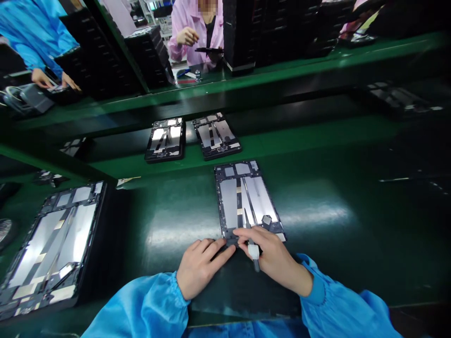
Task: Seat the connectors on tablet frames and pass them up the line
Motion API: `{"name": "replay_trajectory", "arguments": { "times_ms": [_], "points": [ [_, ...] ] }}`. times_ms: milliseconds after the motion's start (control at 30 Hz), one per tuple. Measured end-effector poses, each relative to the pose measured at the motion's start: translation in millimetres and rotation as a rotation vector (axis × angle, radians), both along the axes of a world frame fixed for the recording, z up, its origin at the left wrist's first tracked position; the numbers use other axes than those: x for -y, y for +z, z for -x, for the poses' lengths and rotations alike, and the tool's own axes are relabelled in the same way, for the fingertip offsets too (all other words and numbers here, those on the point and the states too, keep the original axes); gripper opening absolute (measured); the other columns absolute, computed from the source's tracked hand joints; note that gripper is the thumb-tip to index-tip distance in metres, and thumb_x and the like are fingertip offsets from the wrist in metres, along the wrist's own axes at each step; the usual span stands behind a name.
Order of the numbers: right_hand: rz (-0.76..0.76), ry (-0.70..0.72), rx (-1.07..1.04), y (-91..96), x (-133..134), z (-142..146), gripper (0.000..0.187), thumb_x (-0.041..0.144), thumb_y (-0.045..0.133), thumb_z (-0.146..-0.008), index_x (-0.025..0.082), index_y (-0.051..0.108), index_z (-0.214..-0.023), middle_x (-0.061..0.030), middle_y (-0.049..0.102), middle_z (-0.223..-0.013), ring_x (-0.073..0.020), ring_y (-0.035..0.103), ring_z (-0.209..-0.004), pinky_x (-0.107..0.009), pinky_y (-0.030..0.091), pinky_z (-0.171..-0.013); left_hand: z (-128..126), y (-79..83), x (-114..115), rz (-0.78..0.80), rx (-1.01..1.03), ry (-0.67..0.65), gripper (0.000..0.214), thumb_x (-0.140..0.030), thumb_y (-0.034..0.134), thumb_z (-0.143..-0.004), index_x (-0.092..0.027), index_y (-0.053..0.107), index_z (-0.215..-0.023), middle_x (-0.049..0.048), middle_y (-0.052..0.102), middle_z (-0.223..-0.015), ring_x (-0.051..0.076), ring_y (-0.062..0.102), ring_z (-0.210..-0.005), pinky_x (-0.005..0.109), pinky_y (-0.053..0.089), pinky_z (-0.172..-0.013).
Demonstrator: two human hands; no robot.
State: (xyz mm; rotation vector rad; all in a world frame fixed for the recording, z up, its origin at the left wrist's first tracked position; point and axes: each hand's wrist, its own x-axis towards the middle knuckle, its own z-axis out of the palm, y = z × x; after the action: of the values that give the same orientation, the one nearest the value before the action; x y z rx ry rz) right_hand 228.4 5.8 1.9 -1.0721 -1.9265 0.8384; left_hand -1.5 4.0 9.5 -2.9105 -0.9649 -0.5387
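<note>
**Fingers (215, 247) pressed on a tablet frame (229, 202), a pick (252, 251) in the other hand**

At far left, a second frame (49, 249) lies on the green surface (165, 220), its silver foil and dark strips facing up, with no hand on it. Next comes the left hand (200, 267), flat and relaxed, its fingers together and resting on the near edge of the centre frame without closing around anything. That frame lies directly in front of the person, between the two hands, with its long side running away from them. The right hand (276, 258) has its fingers curled shut on the pick's white grip, and the thin dark blade points up over the frame's near end. Whether the tip touches is hard to tell. A small grey piece (267, 219) sits on the foil near the frame's right corner.

Beyond, two more frames (165, 139) (215, 136) lie side by side on a farther green strip. Across the line, a co-worker in a pink coat (195, 33) holds a dark panel.

Judging by how they lie, all four frames look alike, with foil and strips in place. None appears visibly further along.
</note>
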Motion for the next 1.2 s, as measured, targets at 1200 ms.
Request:
{"name": "replay_trajectory", "arguments": {
  "times_ms": [1200],
  "points": [
    [0.339,-0.122,-0.238,8.4,23.3,-27.0,0.013,0.024,0.056,-0.095,0.02,0.067,-0.101,-0.005,0.071,-0.087,-0.0148,0.067,-0.06,-0.024,0.058,-0.054,2.2,-8.6,-0.5,0.05,0.066,-0.001,0.035,-0.012,0.04,-0.1,-0.023,0.056,-0.129,0.0095,0.06,-0.12,0.018,0.06,-0.095,0.03,0.05,-0.073]
  ]
}}
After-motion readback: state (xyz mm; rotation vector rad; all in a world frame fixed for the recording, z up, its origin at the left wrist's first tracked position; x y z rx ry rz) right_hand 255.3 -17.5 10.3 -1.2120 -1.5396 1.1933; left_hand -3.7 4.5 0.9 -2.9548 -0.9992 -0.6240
